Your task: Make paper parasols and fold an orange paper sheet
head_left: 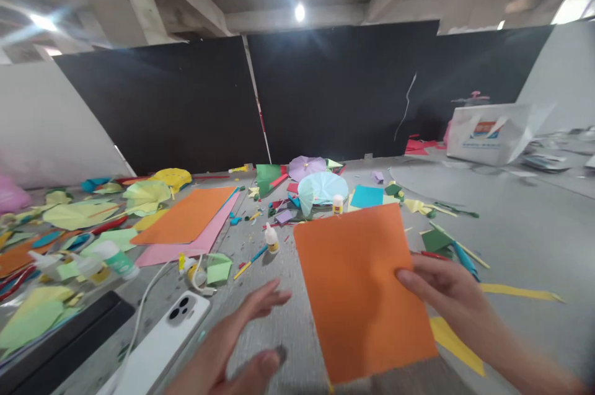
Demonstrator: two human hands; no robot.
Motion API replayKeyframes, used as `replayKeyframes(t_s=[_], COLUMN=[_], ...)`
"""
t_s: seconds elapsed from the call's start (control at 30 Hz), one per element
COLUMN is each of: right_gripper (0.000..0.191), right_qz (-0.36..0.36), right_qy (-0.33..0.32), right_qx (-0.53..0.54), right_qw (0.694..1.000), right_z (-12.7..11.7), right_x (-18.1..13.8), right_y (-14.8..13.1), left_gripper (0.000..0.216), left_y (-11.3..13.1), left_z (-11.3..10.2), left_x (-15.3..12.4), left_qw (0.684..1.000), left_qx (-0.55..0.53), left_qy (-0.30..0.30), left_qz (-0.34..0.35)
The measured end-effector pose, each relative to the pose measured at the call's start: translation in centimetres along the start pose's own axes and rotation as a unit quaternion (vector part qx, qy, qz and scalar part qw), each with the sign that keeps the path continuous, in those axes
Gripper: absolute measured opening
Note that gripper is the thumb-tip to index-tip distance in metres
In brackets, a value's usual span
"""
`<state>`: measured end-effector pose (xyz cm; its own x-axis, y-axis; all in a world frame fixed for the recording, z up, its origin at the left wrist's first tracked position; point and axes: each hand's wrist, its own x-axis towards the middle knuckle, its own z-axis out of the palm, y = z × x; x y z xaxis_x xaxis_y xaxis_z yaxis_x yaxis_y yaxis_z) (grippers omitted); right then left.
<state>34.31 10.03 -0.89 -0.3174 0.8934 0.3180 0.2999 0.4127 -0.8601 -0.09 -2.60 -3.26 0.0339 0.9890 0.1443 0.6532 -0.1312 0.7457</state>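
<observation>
My right hand [444, 292] pinches the right edge of an orange sheet of paper [360, 289] and holds it up over the grey table. My left hand [242, 339] hovers to the left of the sheet, open with fingers stretched out, not touching it. A white phone [162, 336] with a cable lies just left of that hand.
Small glue bottles [271, 238] stand in the middle of the table. A larger orange sheet on pink paper [188, 215] lies at left. Paper umbrellas [323, 187], coloured scraps and strips are scattered about. A white box [493, 131] sits at far right, a black board behind.
</observation>
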Motion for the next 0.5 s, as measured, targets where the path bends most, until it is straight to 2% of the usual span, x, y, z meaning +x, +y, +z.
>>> replayKeyframes(t_s=[0.07,0.13,0.23,0.37,0.5], right_gripper=[0.037,0.038,0.049,0.059,0.062], right_qz=[0.023,0.04,0.07,0.099,0.109], right_qy=[-0.053,-0.051,-0.043,-0.059,-0.067], right_qx=[0.098,0.15,0.163,0.143,0.126], right_qw=[0.993,0.987,0.983,0.983,0.984], right_z=[1.5,2.9,3.9,4.3,4.4], right_x=[2.7,4.6,5.8,5.3,4.3], right_y=[-0.7,0.0,2.4,4.9,5.0], left_gripper=[0.063,0.062,0.068,0.089,0.095], left_y=[1.9,2.9,2.3,-0.3,-1.4], left_z=[1.0,2.2,4.1,6.6,7.7], left_x=[3.7,7.4,11.4,12.4,11.4], left_qw=[0.985,0.954,0.93,0.914,0.912], left_qx=[-0.165,-0.292,-0.365,-0.403,-0.409], left_qy=[-0.031,-0.061,-0.039,-0.039,-0.017], left_qz=[0.042,0.031,0.015,-0.019,-0.036])
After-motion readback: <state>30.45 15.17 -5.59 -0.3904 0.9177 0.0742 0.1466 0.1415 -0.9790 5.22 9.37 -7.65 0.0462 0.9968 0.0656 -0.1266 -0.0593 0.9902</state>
